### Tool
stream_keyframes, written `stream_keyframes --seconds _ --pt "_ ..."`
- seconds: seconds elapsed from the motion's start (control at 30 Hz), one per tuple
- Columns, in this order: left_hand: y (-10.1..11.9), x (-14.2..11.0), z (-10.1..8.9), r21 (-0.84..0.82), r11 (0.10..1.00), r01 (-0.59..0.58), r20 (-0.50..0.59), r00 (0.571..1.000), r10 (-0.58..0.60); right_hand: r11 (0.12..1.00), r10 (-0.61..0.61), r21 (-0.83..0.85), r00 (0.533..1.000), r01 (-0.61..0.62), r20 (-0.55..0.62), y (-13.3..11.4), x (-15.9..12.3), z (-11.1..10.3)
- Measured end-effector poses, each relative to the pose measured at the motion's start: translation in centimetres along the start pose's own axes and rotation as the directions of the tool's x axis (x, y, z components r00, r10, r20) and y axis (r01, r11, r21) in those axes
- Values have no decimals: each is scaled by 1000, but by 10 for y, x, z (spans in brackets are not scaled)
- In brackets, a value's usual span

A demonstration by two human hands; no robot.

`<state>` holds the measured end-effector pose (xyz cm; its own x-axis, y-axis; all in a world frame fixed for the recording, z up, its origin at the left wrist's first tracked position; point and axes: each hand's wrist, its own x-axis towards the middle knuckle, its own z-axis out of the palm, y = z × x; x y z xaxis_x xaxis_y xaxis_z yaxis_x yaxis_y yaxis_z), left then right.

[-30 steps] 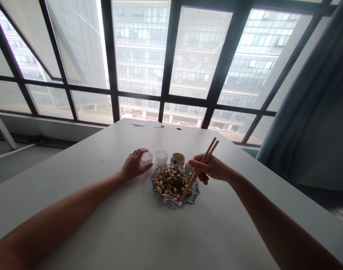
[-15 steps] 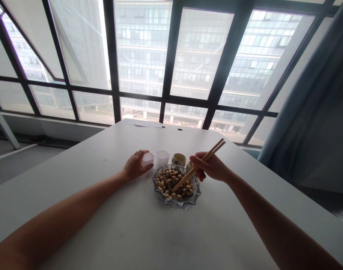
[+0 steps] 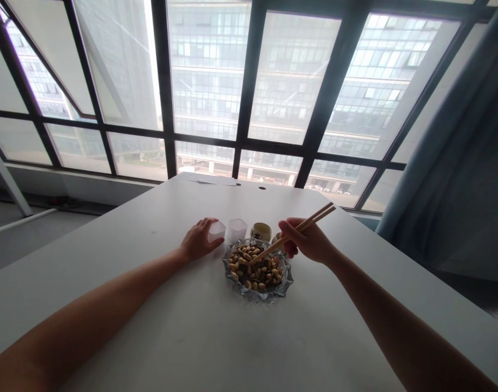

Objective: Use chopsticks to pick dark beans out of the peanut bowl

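My right hand grips a pair of wooden chopsticks, their tips down among the nuts and seeds in a glass bowl. Pistachio-like nuts and darker seeds fill the bowl; whether the tips pinch one is too small to tell. My left hand curls around a translucent white plastic cup, left of the bowl. Beside that cup stands a second translucent cup. A yellowish cup with dark lettering is behind the bowl, and another small cup is partly hidden by my right hand.
Everything stands on a long white table. Papers lie at its far end, near two dark round holes. Large windows rise beyond it, and a blue-grey curtain hangs on the right.
The chopstick tips have shifted up and left within the bowl, and the chopsticks now lie at a flatter angle. My left hand keeps its hold on the cup.
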<state>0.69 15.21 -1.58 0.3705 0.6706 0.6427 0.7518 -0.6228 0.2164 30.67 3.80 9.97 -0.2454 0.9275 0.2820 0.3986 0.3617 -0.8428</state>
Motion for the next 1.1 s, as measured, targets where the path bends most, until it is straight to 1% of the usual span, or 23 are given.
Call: stream_keyframes --seconds 0.07,0.13,0.17,0.2,0.23,0.3,0.37,0.43,0.5,0.53,0.57,0.63,0.7,0.73,0.77,0.8,0.9,1.0,1.1 --pt "0 0 0 0 1000 2 4 1000 -2 999 37 -2 993 -37 110 -2 -1 -3" --pt "0 0 0 -2 1000 2 4 1000 -2 997 70 -30 964 -64 258 -3 -2 -3" --pt "0 0 0 -4 1000 2 4 1000 -2 997 78 -45 951 -67 301 -2 -2 -2" --pt "0 0 0 -6 1000 3 6 1000 -3 997 75 -55 947 -61 311 -1 -2 -1" --pt "0 0 0 -9 1000 4 7 1000 -4 997 61 -62 956 -45 288 0 -2 0" --pt "0 0 0 -13 1000 7 9 1000 -7 996 22 -88 979 -5 201 3 -2 2" --pt "1 0 -1 -17 1000 13 8 1000 -13 992 -10 -126 992 25 124 5 0 1" --pt "1 0 0 -23 999 21 8 1000 -21 989 -23 -147 998 32 58 5 1 -1" --pt "1 0 0 -26 999 27 12 1000 -27 992 -20 -127 1000 20 1 3 1 -4" --pt "1 0 0 -25 999 30 16 999 -29 994 -11 -105 1000 11 -7 1 1 -6" --pt "1 0 0 -23 999 33 19 999 -32 997 4 -81 1000 -3 11 -1 1 -7" --pt "0 0 0 -20 999 36 25 999 -36 997 63 -47 989 -57 134 -4 -1 -10" --pt "0 0 0 -17 999 38 27 999 -37 991 129 -66 953 -115 274 -6 -2 -11" --pt "0 0 0 -15 999 37 26 999 -37 988 150 -90 941 -129 304 -6 -3 -12" --pt "0 0 0 -13 999 36 26 999 -36 985 157 -113 942 -128 297 -5 -3 -11" --pt "0 0 0 -12 999 35 25 999 -34 985 144 -132 954 -112 263 -3 -3 -11" --pt "1 0 -1 -9 999 32 27 999 -31 986 53 -164 991 -32 120 2 -1 -10" --pt "2 0 -3 -8 999 31 38 999 -31 988 -1 -156 1000 3 12 3 2 -10" --pt "2 0 -3 -5 999 32 36 999 -32 991 -53 -127 994 41 -94 4 2 -10"
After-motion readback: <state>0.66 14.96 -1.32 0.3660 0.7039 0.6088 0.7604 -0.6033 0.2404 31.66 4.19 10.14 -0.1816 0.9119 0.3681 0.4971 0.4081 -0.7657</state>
